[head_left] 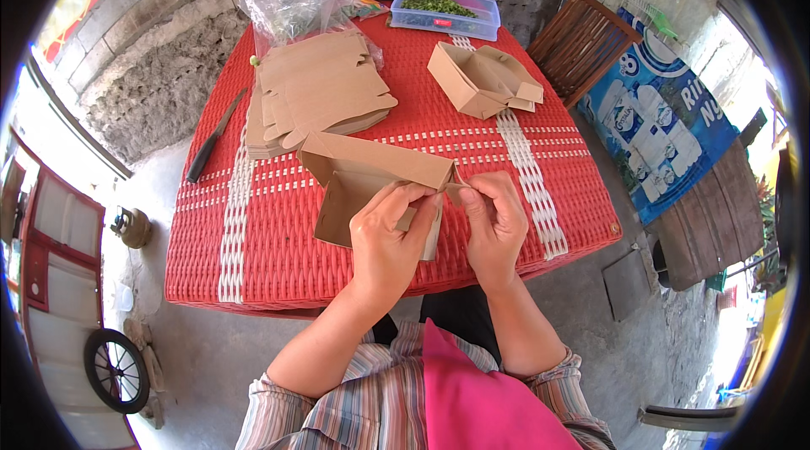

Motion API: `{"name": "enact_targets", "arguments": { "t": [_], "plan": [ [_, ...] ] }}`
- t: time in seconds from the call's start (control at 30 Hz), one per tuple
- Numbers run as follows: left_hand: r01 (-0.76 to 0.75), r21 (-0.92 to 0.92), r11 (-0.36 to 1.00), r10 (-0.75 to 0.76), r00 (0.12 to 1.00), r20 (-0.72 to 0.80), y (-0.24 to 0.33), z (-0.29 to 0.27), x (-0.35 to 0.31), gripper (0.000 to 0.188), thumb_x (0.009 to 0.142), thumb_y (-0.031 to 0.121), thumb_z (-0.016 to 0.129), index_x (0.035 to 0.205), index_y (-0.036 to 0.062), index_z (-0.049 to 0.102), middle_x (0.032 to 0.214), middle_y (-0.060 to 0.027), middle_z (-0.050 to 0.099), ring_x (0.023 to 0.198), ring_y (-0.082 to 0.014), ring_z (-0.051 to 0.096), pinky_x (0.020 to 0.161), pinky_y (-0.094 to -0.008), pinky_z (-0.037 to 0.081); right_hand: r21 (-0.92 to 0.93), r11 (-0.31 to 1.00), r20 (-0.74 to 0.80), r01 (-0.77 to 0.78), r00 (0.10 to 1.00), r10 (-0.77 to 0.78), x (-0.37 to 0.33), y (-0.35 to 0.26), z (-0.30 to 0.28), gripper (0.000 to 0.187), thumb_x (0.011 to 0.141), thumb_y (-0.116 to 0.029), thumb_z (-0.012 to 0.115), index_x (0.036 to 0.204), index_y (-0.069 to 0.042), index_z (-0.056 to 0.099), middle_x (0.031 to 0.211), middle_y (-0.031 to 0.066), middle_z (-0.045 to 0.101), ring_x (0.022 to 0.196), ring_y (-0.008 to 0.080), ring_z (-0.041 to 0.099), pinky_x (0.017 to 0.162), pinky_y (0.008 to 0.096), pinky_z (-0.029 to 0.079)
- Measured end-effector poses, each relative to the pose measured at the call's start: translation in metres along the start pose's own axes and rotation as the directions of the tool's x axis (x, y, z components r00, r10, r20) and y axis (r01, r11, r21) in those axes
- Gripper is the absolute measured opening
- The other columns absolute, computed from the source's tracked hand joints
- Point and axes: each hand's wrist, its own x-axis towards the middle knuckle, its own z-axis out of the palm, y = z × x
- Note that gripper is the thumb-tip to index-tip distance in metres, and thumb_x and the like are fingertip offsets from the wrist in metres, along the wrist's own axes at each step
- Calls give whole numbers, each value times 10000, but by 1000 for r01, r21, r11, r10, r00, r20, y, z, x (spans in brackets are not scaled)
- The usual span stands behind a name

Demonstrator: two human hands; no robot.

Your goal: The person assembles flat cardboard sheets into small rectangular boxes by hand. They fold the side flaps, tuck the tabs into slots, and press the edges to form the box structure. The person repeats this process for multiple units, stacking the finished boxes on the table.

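A partly folded brown cardboard box (pixel 375 155) stands at the near side of the table, its long wall up and its inside facing me. My left hand (pixel 390 231) grips the box near its right corner, thumb and fingers pinched on the board. At that same corner my right hand (pixel 496 222) pinches a small flap between thumb and forefinger. Both hands are close together there, and the fingers partly hide the corner. Behind the box, to the left, lies a stack of flat cardboard blanks (pixel 316 83). Another folded box (pixel 481 83) sits open at the right.
The table has a red and white woven top (pixel 405 125). A knife (pixel 215 138) with a dark handle lies at its left edge. At the back are a clear plastic bag (pixel 291 3) and a plastic tub (pixel 447 18) of chopped greens. A wooden chair (pixel 582 45) stands at the right.
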Motion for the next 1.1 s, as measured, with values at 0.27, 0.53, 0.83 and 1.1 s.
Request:
{"name": "enact_targets", "arguments": {
  "t": [0.27,0.53,0.83,1.1],
  "plan": [
    [57,-69,996,-56,998,19,-1,3,-2,94,825,-22,689,912,-9,655,827,-125,682,751,-267,674,670,-310,509,-76,997,27,11,1000,-9,2,-3,-3,105,884,-56,683,948,17,644,865,99,630,744,185,593,642,275,464],
    [89,-119,989,-87,996,18,-2,4,-4,78,835,1,713,883,-30,659,825,-99,709,780,-125,694,694,-246,523,-135,987,31,90,996,-86,1,-6,-1,104,866,7,681,960,20,637,875,107,623,745,198,610,646,287,491],
    [-21,-96,995,19,1000,-16,-5,10,-5,117,812,-42,693,914,-3,650,838,-118,685,769,-239,670,689,-305,516,-153,982,5,111,994,-112,-3,-1,1,107,865,13,676,960,23,629,880,121,619,763,222,610,669,308,494],
    [-27,-76,997,29,999,27,-2,6,-2,112,831,-49,654,931,-1,640,867,-136,665,797,-298,651,690,-339,509,-71,997,16,12,1000,-11,-5,-3,6,118,866,22,670,973,26,620,891,117,619,763,214,609,672,304,496]
  ]
}}
